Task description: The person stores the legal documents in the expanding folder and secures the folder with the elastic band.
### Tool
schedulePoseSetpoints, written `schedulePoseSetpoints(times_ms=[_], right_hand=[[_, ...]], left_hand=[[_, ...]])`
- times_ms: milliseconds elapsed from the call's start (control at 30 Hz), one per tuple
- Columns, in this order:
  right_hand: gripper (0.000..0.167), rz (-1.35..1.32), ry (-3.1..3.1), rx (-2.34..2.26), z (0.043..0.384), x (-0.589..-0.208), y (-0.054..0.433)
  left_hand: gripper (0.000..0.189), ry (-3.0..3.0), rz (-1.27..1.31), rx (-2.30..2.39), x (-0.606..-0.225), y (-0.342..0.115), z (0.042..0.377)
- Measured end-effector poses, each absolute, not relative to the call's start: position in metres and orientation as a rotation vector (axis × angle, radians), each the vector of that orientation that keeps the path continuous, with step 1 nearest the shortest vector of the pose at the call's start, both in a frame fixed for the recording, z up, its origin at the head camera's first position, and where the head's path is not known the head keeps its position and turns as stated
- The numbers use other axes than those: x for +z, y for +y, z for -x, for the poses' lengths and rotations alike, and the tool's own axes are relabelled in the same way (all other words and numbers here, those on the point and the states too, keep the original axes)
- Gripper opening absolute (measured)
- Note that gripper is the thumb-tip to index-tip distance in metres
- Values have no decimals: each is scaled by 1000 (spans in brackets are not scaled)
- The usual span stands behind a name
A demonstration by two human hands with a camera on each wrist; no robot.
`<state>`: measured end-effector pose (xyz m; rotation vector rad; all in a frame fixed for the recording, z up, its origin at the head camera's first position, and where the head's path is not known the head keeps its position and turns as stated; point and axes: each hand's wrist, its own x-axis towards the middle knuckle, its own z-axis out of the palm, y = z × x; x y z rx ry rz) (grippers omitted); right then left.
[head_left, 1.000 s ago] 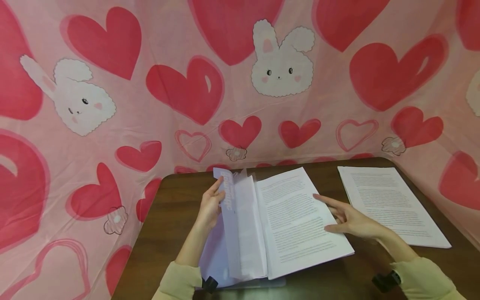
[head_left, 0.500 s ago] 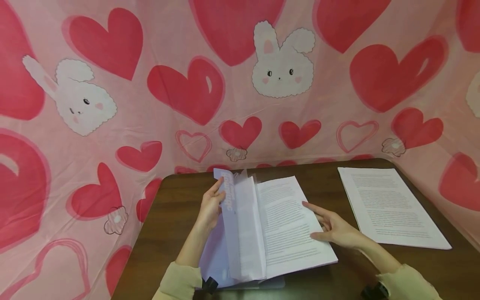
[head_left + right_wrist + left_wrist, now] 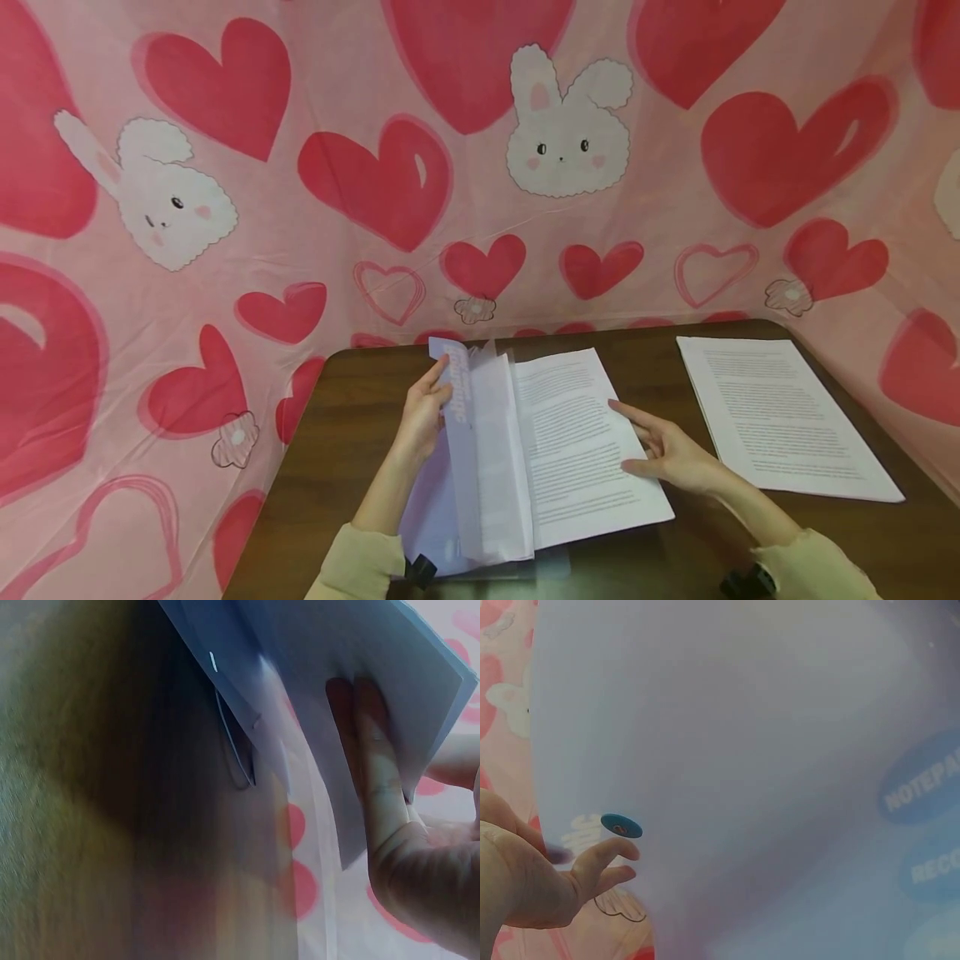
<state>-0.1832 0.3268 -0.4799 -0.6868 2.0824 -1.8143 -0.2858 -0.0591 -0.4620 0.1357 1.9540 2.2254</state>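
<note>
A lavender plastic folder (image 3: 427, 517) stands partly open at the middle of the table. My left hand (image 3: 423, 408) pinches its raised front cover (image 3: 461, 467) near the upper left edge. In the left wrist view, a round teal button (image 3: 621, 826) sits on the cover beside my fingers. My right hand (image 3: 675, 457) grips a stack of printed paper (image 3: 573, 433) by its right edge, thumb on top and fingers underneath. The stack's left side meets the folder's translucent inner sheets (image 3: 501, 475). In the right wrist view, the stack (image 3: 300, 652) is tilted above the table.
Another stack of printed pages (image 3: 780, 408) lies at the right of the dark wooden table (image 3: 337, 442). A pink curtain (image 3: 480, 200) with hearts and rabbits hangs behind and on both sides. The clear lower edge (image 3: 551, 562) of the folder shows beneath the paper.
My right hand has moved left with the paper stack, bringing it closer to the folder's inner sheets; in the last half second it barely shifts. The left hand keeps its place on the cover.
</note>
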Motion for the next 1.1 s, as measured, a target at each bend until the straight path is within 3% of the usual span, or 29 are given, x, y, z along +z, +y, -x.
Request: schedulePoseSetpoints(times_ms=[1100], right_hand=[[95,597,2080,-1931,180,-509,238]], left_hand=[[65,1935,-127,2249,-459,-58,285]])
